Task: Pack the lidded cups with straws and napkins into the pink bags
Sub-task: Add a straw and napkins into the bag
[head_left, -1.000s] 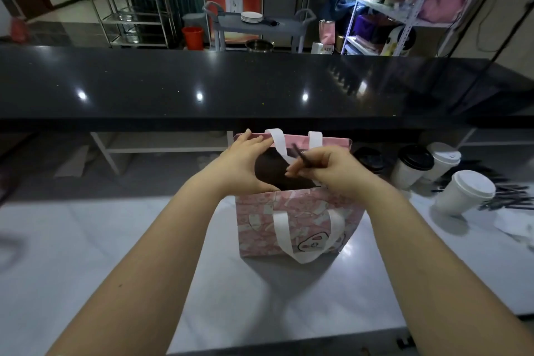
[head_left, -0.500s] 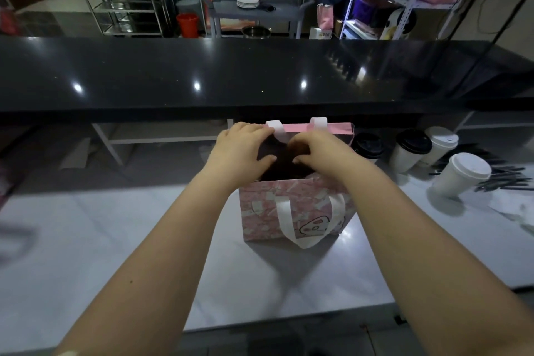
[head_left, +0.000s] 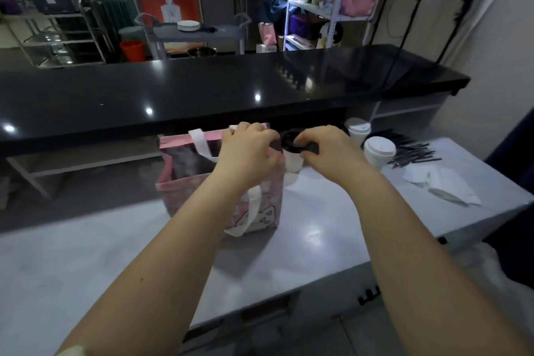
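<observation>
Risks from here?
1. The right hand grips the black-lidded cup at its lid, which could pop off and spill.
2. The left hand sits at the pink bag rim, so the cup may catch there and tip the bag.
3. The white-lidded cup beside the right wrist could get knocked.

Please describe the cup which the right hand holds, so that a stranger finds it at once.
On the pale table stands a pink bag. Directly right of it is a white cup, gripped at its top by the right hand. Its lid is black, whereas the neighbouring cup and the one behind it have white lids.
</observation>
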`<control>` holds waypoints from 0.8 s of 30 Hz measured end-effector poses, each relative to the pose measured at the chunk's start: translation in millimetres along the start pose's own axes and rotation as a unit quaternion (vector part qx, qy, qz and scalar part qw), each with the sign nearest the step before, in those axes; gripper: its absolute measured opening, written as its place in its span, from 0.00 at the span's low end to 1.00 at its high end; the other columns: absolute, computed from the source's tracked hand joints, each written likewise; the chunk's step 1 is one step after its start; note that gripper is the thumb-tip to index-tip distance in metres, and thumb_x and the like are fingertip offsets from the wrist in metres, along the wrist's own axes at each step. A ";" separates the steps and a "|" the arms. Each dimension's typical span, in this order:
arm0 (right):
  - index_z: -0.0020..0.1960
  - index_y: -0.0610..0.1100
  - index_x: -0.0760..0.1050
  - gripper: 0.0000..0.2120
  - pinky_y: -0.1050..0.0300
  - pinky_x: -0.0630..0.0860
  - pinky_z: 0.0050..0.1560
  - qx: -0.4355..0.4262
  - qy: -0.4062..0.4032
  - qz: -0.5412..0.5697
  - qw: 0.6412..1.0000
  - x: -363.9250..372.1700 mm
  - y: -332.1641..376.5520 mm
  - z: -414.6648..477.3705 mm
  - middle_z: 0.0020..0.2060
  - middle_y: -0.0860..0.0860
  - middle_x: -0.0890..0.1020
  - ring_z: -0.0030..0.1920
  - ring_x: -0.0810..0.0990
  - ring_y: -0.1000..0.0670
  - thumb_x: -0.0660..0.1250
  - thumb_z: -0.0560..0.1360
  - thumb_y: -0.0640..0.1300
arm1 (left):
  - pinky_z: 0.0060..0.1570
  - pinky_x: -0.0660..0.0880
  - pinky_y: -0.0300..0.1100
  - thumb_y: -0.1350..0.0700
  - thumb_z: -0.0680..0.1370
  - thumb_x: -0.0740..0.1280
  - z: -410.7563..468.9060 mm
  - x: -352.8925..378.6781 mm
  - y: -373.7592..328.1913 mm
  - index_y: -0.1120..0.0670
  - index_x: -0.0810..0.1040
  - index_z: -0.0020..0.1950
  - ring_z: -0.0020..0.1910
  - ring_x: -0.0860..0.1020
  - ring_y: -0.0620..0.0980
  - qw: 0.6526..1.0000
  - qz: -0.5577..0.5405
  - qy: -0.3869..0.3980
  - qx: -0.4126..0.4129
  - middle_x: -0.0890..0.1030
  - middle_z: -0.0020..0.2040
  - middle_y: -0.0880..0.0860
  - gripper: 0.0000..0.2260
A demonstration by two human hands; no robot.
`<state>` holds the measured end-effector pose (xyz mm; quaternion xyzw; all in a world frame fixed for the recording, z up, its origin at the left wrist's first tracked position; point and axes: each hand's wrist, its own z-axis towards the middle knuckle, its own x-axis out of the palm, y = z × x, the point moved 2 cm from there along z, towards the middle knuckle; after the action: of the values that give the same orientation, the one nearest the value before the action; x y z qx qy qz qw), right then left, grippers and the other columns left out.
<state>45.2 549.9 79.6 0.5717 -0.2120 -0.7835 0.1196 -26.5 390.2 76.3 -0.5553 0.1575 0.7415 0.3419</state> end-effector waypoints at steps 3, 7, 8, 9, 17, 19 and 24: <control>0.56 0.51 0.80 0.13 0.51 0.75 0.56 0.035 -0.011 -0.026 0.999 -29.1 -50.6 -35.1 0.54 0.55 0.81 0.56 0.76 0.52 0.67 0.74 0.40 | 0.61 0.66 0.54 0.47 0.78 0.62 10.4 18.5 -61.3 0.46 0.74 0.68 0.64 0.69 0.54 0.999 -0.011 0.012 0.028 0.76 0.63 0.50 0.18; 0.57 0.51 0.80 0.12 0.54 0.73 0.56 0.088 -0.034 -0.036 0.995 -74.8 -127.4 -98.1 0.56 0.54 0.80 0.60 0.73 0.52 0.69 0.74 0.42 | 0.58 0.66 0.52 0.47 0.78 0.62 18.9 51.9 -160.6 0.47 0.74 0.67 0.62 0.70 0.55 0.996 -0.046 0.043 0.065 0.76 0.61 0.50 0.18; 0.57 0.51 0.79 0.12 0.53 0.72 0.58 0.097 -0.039 -0.035 0.994 -84.9 -146.4 -115.8 0.57 0.54 0.80 0.60 0.73 0.51 0.70 0.75 0.43 | 0.59 0.66 0.52 0.47 0.78 0.62 19.5 61.6 -186.8 0.47 0.74 0.67 0.62 0.70 0.55 0.994 -0.059 0.051 0.074 0.76 0.61 0.50 0.18; 0.57 0.52 0.79 0.11 0.52 0.72 0.59 0.108 -0.042 -0.032 0.993 -93.3 -165.0 -133.0 0.57 0.55 0.80 0.61 0.72 0.52 0.69 0.75 0.43 | 0.59 0.66 0.52 0.47 0.78 0.62 19.1 72.0 -212.2 0.46 0.74 0.68 0.63 0.70 0.55 0.993 -0.070 0.059 0.081 0.76 0.62 0.50 0.18; 0.57 0.53 0.79 0.11 0.57 0.70 0.53 0.203 -0.048 -0.001 0.978 -121.8 -288.9 -222.3 0.55 0.58 0.77 0.61 0.71 0.55 0.68 0.75 0.43 | 0.61 0.64 0.51 0.47 0.78 0.63 8.0 153.8 -344.6 0.45 0.74 0.67 0.66 0.69 0.53 0.984 -0.089 0.120 0.093 0.76 0.64 0.48 0.17; 0.58 0.52 0.79 0.12 0.58 0.69 0.54 0.214 -0.050 0.013 0.975 -120.6 -310.7 -231.5 0.55 0.58 0.78 0.62 0.70 0.55 0.67 0.76 0.42 | 0.61 0.64 0.51 0.48 0.78 0.63 3.5 169.9 -358.5 0.45 0.75 0.66 0.65 0.70 0.53 0.983 -0.090 0.135 0.087 0.77 0.63 0.48 0.17; 0.59 0.51 0.78 0.12 0.56 0.70 0.59 0.233 -0.018 0.065 0.970 -101.8 -359.7 -227.0 0.57 0.56 0.79 0.63 0.70 0.54 0.66 0.77 0.42 | 0.62 0.64 0.51 0.48 0.78 0.62 7.3 216.0 -375.8 0.45 0.76 0.66 0.65 0.70 0.53 0.977 -0.086 0.180 0.072 0.78 0.62 0.48 0.16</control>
<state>312.2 866.3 -61.2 0.5545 -0.4275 -0.7134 0.0301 192.3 735.8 -67.5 -0.6654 0.2208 0.5839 0.4093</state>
